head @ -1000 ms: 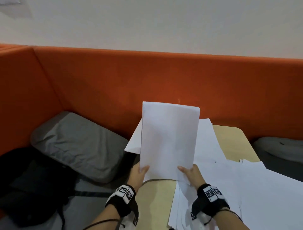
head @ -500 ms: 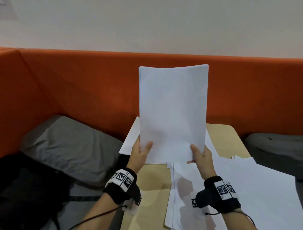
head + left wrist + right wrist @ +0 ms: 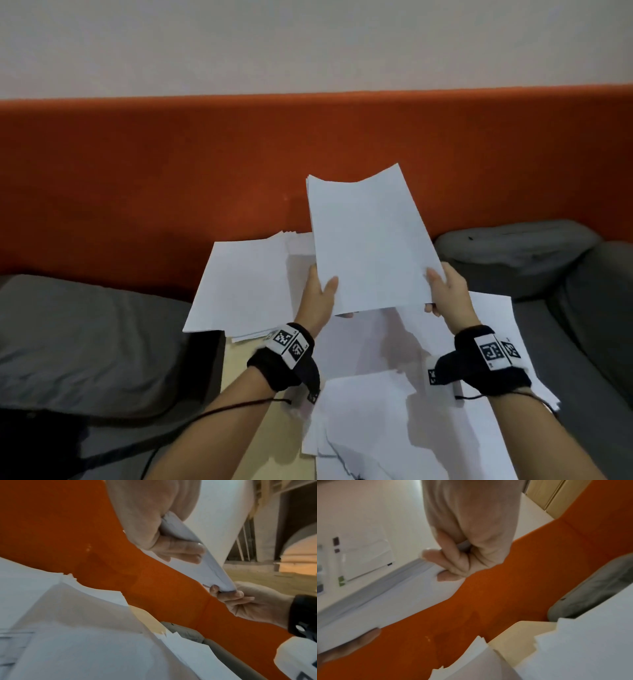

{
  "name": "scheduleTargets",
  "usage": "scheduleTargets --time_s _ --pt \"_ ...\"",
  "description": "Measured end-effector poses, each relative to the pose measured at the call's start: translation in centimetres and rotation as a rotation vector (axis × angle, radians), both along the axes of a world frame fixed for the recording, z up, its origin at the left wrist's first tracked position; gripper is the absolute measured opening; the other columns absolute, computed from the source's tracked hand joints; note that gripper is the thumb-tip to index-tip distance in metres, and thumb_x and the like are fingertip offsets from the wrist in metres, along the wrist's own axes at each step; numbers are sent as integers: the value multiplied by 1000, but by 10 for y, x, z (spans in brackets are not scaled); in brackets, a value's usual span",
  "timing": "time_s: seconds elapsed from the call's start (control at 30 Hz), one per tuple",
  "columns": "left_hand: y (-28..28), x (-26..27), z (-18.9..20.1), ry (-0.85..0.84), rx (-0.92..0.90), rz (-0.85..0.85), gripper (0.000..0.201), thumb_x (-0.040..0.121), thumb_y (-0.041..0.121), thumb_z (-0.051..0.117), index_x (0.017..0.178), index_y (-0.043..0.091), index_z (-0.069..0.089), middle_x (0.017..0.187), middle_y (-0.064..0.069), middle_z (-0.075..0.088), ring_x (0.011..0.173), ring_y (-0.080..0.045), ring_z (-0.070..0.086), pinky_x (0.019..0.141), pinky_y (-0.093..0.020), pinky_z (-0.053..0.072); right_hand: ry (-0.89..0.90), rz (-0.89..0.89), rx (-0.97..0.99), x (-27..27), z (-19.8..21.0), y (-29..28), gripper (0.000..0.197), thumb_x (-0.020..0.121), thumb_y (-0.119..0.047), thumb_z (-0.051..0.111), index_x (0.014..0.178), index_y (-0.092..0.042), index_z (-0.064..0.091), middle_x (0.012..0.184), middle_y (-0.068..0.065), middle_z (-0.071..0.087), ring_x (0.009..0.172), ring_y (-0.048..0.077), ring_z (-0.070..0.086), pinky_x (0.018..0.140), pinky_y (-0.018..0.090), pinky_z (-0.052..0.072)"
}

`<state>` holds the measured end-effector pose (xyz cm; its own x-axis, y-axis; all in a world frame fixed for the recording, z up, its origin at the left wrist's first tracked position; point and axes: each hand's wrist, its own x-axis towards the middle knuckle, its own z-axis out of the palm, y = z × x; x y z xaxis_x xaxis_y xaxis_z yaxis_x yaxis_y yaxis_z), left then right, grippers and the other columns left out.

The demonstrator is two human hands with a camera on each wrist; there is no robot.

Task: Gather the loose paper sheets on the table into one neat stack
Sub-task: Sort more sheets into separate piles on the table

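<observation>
Some gathered: you're holding a bundle (image 3: 371, 246) off the counter (image 3: 239, 373), left hand (image 3: 317, 298) and right hand (image 3: 447, 291) each keeping a grip, pinching its bottom corners.
Left to go: loose sheets (image 3: 411, 428) are lying scattered below, another pile (image 3: 243, 287) is sitting left.

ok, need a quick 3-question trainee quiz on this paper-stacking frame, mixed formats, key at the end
1. True or false: both hands hold the lifted bundle of sheets clear of the table.
2. Which edge of the bundle do the left hand and right hand grip? A) top B) bottom corners C) middle
3. Fill in: loose sheets lying on the table are ____ gathered into one stack.

Key: 1 true; 2 B; 3 not yet
</observation>
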<state>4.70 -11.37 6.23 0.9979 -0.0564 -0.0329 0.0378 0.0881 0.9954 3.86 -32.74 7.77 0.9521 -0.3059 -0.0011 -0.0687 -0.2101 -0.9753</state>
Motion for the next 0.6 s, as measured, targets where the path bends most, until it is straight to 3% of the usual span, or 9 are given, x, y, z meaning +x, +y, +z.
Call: scheduleTargets --time_s 0.13,0.3,0.37,0.4,0.47,0.5,0.53,0.57,0.6 --pt "-44 12 -3 9 27 -32 35 98 11 42 131 12 32 116 -1 46 94 -25 59 47 -30 56 53 -75 -18 7 -9 -43 20 99 -16 38 109 -5 52 76 9 46 52 20 36 31 16 30" --pt "-90 29 -20 11 26 -41 34 98 12 40 131 14 32 107 11 48 88 -14 60 53 -36 58 78 -109 -26 20 -18 -87 17 99 -16 39 106 -9 53 74 4 47 56 18 38 34 16 33" --pt "-107 37 -30 32 72 -15 36 98 13 41 133 14 32 112 14 49 100 -15 57 74 -36 56 95 -112 -27 32 -24 -103 13 98 -17 41 104 -12 52 76 3 49 57 17 41 34 16 36" --pt "-112 43 -40 52 123 -1 38 98 13 41 135 12 31 118 12 47 108 -13 52 87 -30 49 114 -104 -33 39 -29 -111 12 98 -17 43 104 -12 52 77 2 51 58 16 43 35 16 38" --pt "-120 57 -58 163 201 -46 48 97 16 45 139 7 25 129 5 43 117 -10 46 100 -25 39 230 -46 -62 54 -45 -127 10 96 -17 49 105 -11 50 83 3 53 63 19 51 40 16 45" --pt "-122 65 -72 278 220 -95 52 95 16 49 139 5 23 131 -1 44 113 -11 53 98 -27 45 335 0 -70 63 -60 -136 11 95 -13 52 105 -9 48 85 4 54 66 21 54 44 18 49" --pt "-124 70 -82 394 242 -147 54 94 13 52 137 1 23 127 -7 48 98 -12 63 85 -28 54 447 51 -78 69 -71 -141 12 93 -7 53 103 -8 48 83 5 56 66 23 57 51 23 55" --pt "-125 75 -92 492 283 -188 52 92 8 54 133 -2 24 118 -11 51 80 -11 67 68 -24 58 552 86 -98 75 -87 -148 11 91 -2 54 99 -7 48 79 6 59 65 27 60 61 31 58" --pt "-127 79 -101 531 331 -198 53 90 3 56 132 -4 25 112 -11 51 70 -10 67 61 -22 58 630 105 -123 81 -103 -155 11 89 2 54 95 -7 50 76 8 61 66 32 63 71 40 58"
